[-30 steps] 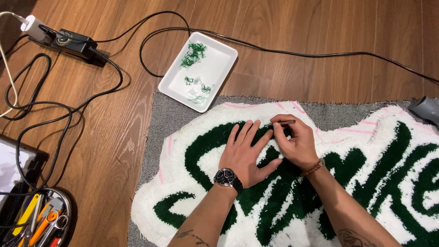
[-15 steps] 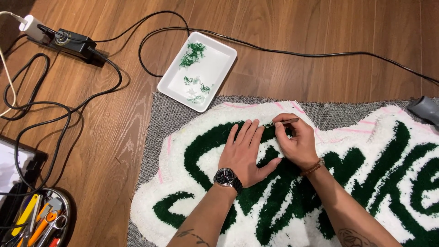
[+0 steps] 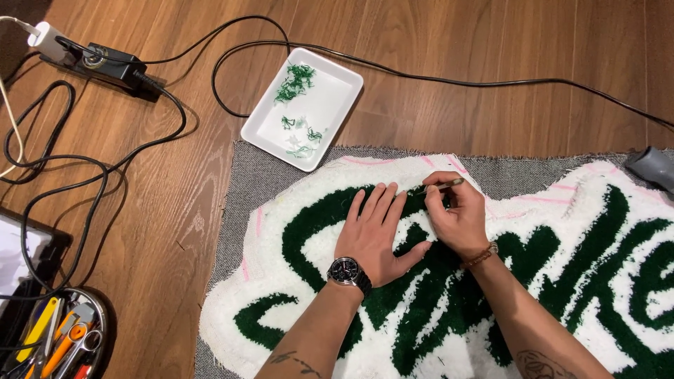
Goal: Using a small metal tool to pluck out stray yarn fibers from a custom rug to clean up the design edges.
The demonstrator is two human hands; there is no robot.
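A tufted rug (image 3: 562,281) with white pile and dark green lettering lies on a wooden floor (image 3: 175,231), filling the lower right of the frame, its grey backing cloth (image 3: 242,182) showing along the upper and left edges. The left hand (image 3: 375,235), a wristwatch (image 3: 347,272) on its wrist, lies flat on the pile near the middle of the frame, fingers stretched out and slightly apart, gripping nothing. Just to its right, the right hand (image 3: 460,217), a bracelet (image 3: 481,256) on its wrist, has its grip pinched shut on thin tweezers (image 3: 435,187), whose tip points left and sits at the rug's green pile just above the left fingertips. Above the rug, in the upper middle of the frame, a white rectangular tray (image 3: 270,126) holds bits of green yarn (image 3: 295,81). Black cables (image 3: 105,175) loop across the floor at the left, running from a power adapter (image 3: 112,64) in the upper left. A tin of hand tools (image 3: 63,340) sits in the lower left corner.
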